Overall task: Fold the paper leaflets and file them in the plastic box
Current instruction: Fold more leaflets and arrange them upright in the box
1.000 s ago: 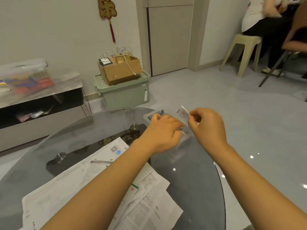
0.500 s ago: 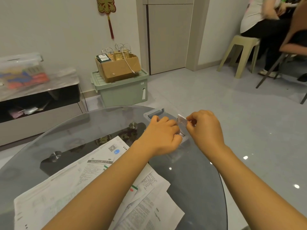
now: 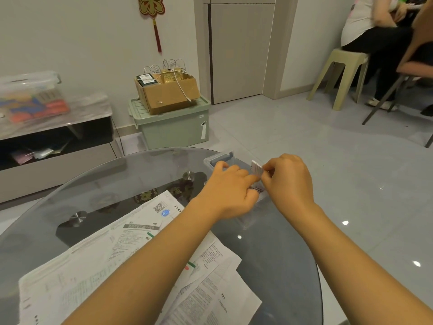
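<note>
**Filing folded leaflet into clear box**

My right hand pinches a small folded leaflet, held upright over the clear plastic box at the far table edge. My left hand rests on the box with fingers curled; can't tell if it's gripping the box or anything inside.

Risks, my guess: the leaflet springs open on release, or catches on the rim and falls outside. The box sits near the edge of the glass table, so a hard push could slide it off.

Unfolded paper sheets lie under my left forearm, still to be folded; that arm partly hides them. Green storage bin with a cardboard box on top stands on the floor, well apart. A seated person is at far right.
</note>
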